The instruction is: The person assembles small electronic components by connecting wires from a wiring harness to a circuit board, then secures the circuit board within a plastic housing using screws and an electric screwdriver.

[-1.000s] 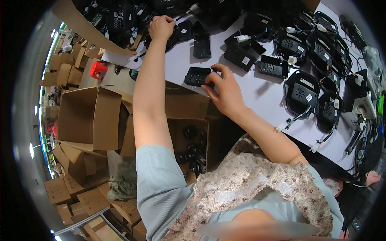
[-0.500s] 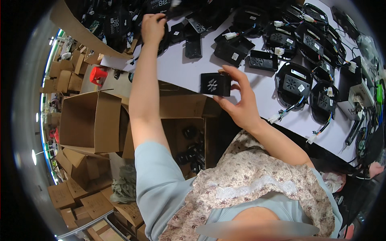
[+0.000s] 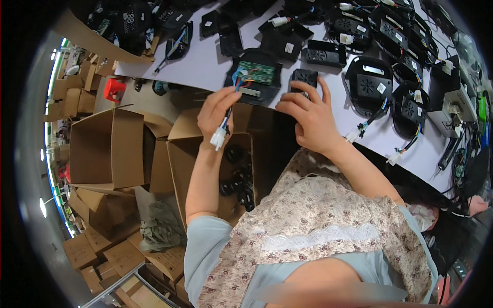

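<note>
My left hand (image 3: 218, 110) is closed around the wire cable (image 3: 225, 119) of a black display unit, with the cable's white connector hanging below the fingers. That display unit (image 3: 263, 90) lies on the near edge of the table, its green circuit board (image 3: 255, 72) exposed. To its right, my right hand (image 3: 312, 118) has curled fingers on a small square black cover (image 3: 305, 77) with a slotted round grille. Part of this cover is hidden by the fingers. A similar black cover (image 3: 324, 53) sits just beyond it on the table.
Several wired black units (image 3: 368, 84) spread across the right of the white table (image 3: 200, 69). A metal box (image 3: 452, 115) stands at the right edge. Below the table edge is an open cardboard box (image 3: 179, 169) holding black parts; a red object (image 3: 114, 89) lies at left.
A display unit now lies circuit side up before me, its cable in my left hand, which came back from the far pile. My right hand has lowered the black cover beside it.
</note>
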A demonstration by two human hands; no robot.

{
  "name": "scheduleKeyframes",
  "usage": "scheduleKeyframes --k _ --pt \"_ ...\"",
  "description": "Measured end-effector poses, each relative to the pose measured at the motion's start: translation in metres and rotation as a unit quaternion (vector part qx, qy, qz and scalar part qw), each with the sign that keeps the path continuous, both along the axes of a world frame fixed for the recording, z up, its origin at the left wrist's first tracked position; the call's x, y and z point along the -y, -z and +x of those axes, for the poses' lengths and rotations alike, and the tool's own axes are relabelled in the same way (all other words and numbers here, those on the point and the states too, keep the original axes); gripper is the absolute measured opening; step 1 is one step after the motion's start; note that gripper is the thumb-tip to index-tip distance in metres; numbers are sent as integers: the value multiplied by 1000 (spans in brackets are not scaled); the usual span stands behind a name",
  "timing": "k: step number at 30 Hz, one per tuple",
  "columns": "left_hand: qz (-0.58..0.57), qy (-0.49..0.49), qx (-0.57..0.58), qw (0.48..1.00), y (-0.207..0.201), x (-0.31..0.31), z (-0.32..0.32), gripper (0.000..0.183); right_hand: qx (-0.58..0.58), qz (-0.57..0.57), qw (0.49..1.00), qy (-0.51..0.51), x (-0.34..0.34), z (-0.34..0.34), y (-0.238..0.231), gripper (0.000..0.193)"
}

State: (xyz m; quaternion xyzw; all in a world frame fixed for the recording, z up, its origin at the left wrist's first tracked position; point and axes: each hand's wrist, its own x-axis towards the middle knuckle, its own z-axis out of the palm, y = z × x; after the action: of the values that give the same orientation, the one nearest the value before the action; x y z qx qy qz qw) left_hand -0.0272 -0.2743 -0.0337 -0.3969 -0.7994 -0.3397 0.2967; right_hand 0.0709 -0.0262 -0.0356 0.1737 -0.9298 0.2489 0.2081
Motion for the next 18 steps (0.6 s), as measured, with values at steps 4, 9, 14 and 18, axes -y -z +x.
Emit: scheduleKeyframes --k 4,9,14,18 --pt "46 -17 34 998 28 -13 27 18 -30 -103 986 125 4 2 0 41" --pt "128 -38 127 983 27 -26 45 17 -23 -52 980 190 4 -4 11 29" --pt "104 -22 152 983 9 -31 52 16 -37 -116 976 182 -3 -3 15 40" --pt "25 27 92 995 -18 -40 46 17 -62 -238 953 174 -6 1 7 51"
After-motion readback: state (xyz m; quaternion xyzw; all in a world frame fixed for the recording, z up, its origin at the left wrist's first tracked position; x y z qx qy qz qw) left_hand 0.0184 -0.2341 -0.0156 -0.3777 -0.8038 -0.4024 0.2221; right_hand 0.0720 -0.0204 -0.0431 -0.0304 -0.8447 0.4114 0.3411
